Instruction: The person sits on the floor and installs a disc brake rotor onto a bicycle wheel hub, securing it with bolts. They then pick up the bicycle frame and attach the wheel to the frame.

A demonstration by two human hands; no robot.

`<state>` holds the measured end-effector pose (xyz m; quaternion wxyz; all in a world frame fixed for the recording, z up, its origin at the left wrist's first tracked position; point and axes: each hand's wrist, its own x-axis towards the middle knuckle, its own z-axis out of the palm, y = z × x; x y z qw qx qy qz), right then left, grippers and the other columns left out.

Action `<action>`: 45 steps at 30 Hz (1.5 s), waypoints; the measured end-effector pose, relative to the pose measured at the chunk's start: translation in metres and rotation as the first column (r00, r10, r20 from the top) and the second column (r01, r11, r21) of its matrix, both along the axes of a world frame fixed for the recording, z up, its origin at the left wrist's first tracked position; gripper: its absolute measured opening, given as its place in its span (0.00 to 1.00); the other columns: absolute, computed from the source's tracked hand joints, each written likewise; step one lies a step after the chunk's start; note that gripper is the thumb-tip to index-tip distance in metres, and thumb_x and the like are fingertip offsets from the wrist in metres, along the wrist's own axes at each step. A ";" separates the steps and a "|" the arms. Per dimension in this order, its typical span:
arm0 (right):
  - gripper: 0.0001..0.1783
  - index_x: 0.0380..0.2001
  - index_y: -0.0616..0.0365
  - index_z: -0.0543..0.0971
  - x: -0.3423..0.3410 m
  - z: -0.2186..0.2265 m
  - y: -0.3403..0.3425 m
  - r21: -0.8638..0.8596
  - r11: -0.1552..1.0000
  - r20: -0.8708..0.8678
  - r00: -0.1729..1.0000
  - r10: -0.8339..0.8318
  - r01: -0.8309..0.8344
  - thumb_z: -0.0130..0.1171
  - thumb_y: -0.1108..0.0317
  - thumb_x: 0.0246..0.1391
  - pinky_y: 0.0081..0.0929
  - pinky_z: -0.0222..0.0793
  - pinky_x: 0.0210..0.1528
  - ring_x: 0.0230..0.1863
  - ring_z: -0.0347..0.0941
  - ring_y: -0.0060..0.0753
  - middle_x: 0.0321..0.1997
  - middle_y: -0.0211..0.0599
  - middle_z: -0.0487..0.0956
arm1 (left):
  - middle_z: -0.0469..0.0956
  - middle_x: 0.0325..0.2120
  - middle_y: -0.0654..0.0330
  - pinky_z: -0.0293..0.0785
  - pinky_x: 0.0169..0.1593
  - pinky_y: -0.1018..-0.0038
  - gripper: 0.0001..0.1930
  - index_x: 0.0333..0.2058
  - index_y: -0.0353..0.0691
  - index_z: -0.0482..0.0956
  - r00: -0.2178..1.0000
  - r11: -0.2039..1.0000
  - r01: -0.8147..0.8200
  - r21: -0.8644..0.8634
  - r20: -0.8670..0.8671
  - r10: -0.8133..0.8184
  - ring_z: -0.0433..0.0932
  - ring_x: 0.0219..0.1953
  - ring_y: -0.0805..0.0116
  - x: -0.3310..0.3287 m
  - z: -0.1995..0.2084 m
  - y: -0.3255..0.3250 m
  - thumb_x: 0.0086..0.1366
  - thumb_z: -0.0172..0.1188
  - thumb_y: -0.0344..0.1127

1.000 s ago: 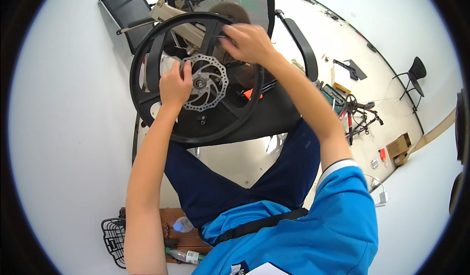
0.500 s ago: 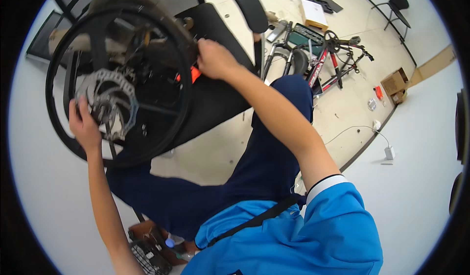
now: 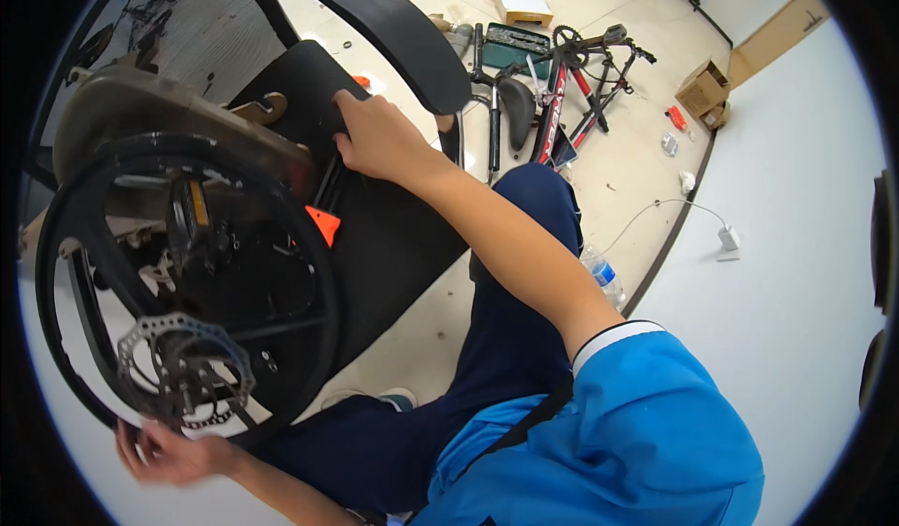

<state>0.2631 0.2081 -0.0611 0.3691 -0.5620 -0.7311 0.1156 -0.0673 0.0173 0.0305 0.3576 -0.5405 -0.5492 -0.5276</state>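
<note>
A black spoked bicycle wheel (image 3: 328,327) with a perforated brake disc (image 3: 242,357) stands at the left, in front of a black chair seat (image 3: 393,245). Slightly blurred, my left hand (image 3: 173,453) is at the lower rim below the disc, its fingers apart. Over the seat, to the right of the wheel, my right hand (image 3: 386,137) is closed with curled fingers; whatever it grips is hidden. An orange-ended black tool (image 3: 323,226) lies just below it. Through the spokes shows a pedal (image 3: 192,212). A hooked metal piece (image 3: 267,107) is left of my right hand.
A black armrest (image 3: 393,34) arches beyond my right hand. On the floor lie a red and black bicycle frame (image 3: 582,81), a saddle (image 3: 517,112) and a green tool case (image 3: 510,46). A water bottle (image 3: 604,273) stands by my right knee, near a white charger (image 3: 729,238).
The wheel and its disc sit lower and further left in view. My left hand has dropped from beside the disc to the lower rim. My right hand has shifted slightly left and down.
</note>
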 end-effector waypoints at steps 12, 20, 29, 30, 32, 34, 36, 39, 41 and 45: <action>0.19 0.45 0.62 0.72 -0.009 -0.001 -0.015 -0.085 0.994 0.084 0.993 0.080 -0.073 0.58 0.61 0.54 0.38 0.73 0.34 0.34 0.77 0.47 0.32 0.44 0.76 | 0.79 0.29 0.54 0.73 0.35 0.67 0.11 0.33 0.36 0.80 0.261 -0.242 0.788 -0.566 0.663 -0.702 0.78 0.31 0.56 0.145 -0.144 -0.040 0.48 0.64 0.23; 0.15 0.41 0.58 0.76 -0.005 -0.006 -0.014 -0.074 0.994 -0.061 0.995 0.078 -0.083 0.61 0.62 0.54 0.29 0.71 0.28 0.32 0.76 0.37 0.32 0.37 0.74 | 0.78 0.26 0.54 0.74 0.34 0.69 0.08 0.35 0.34 0.80 0.264 -0.508 0.771 -0.385 0.918 -0.294 0.78 0.29 0.58 0.161 -0.146 -0.054 0.56 0.63 0.26; 0.14 0.44 0.62 0.74 0.006 -0.008 -0.013 -0.201 0.967 -0.292 0.952 0.092 -0.155 0.60 0.68 0.57 0.29 0.67 0.32 0.28 0.72 0.36 0.28 0.37 0.73 | 0.80 0.28 0.54 0.76 0.35 0.70 0.06 0.36 0.35 0.80 0.362 -0.575 0.758 -0.308 0.932 -0.024 0.79 0.30 0.61 0.168 -0.143 -0.062 0.62 0.61 0.30; 0.14 0.45 0.62 0.74 0.007 -0.012 -0.014 -0.217 0.963 -0.319 0.944 0.083 -0.159 0.60 0.68 0.57 0.29 0.66 0.32 0.27 0.71 0.35 0.27 0.36 0.73 | 0.80 0.28 0.54 0.76 0.35 0.70 0.06 0.36 0.35 0.80 0.361 -0.588 0.749 -0.305 0.932 -0.024 0.79 0.30 0.61 0.168 -0.142 -0.063 0.62 0.61 0.30; 0.14 0.45 0.60 0.74 0.007 -0.011 -0.017 -0.265 0.952 -0.364 0.930 0.047 -0.152 0.60 0.68 0.57 0.28 0.65 0.32 0.26 0.69 0.33 0.27 0.35 0.72 | 0.80 0.29 0.54 0.77 0.35 0.69 0.06 0.36 0.36 0.80 0.366 -0.611 0.735 -0.294 0.930 -0.007 0.80 0.30 0.61 0.170 -0.139 -0.064 0.62 0.61 0.30; 0.14 0.46 0.59 0.74 0.007 -0.010 -0.021 -0.275 0.954 -0.313 0.949 0.030 -0.121 0.60 0.67 0.57 0.28 0.65 0.33 0.27 0.68 0.32 0.26 0.34 0.72 | 0.80 0.29 0.54 0.77 0.35 0.69 0.06 0.37 0.36 0.80 0.382 -0.634 0.721 -0.278 0.924 0.029 0.80 0.30 0.60 0.171 -0.133 -0.066 0.62 0.61 0.31; 0.14 0.46 0.57 0.74 0.008 -0.017 -0.023 -0.210 0.975 -0.183 0.982 0.035 -0.074 0.60 0.66 0.57 0.29 0.66 0.36 0.30 0.70 0.33 0.29 0.34 0.73 | 0.80 0.29 0.53 0.76 0.34 0.70 0.07 0.37 0.36 0.80 0.372 -0.654 0.695 -0.298 0.928 -0.027 0.80 0.30 0.61 0.170 -0.140 -0.065 0.62 0.62 0.31; 0.16 0.47 0.56 0.75 0.007 -0.032 -0.021 -0.060 0.996 -0.037 0.998 0.057 -0.059 0.62 0.64 0.56 0.30 0.69 0.42 0.39 0.75 0.37 0.37 0.37 0.77 | 0.80 0.29 0.53 0.76 0.35 0.68 0.07 0.37 0.37 0.80 0.390 -0.662 0.672 -0.333 0.918 -0.066 0.80 0.31 0.59 0.168 -0.149 -0.074 0.62 0.61 0.32; 0.19 0.48 0.57 0.76 0.008 -0.029 -0.017 0.030 0.999 0.024 0.999 0.041 -0.041 0.62 0.63 0.55 0.31 0.70 0.46 0.43 0.75 0.40 0.42 0.40 0.78 | 0.80 0.30 0.52 0.76 0.36 0.66 0.09 0.38 0.37 0.80 0.444 -0.685 0.628 -0.368 0.893 -0.073 0.80 0.32 0.57 0.162 -0.144 -0.084 0.63 0.61 0.35; 0.16 0.48 0.58 0.77 -0.001 -0.026 -0.020 0.132 0.989 0.123 0.989 -0.084 0.067 0.57 0.68 0.56 0.30 0.74 0.52 0.51 0.74 0.38 0.50 0.41 0.77 | 0.81 0.31 0.51 0.77 0.38 0.64 0.11 0.39 0.36 0.81 0.619 -0.770 0.532 -0.353 0.783 0.069 0.81 0.33 0.57 0.139 -0.090 -0.104 0.65 0.60 0.38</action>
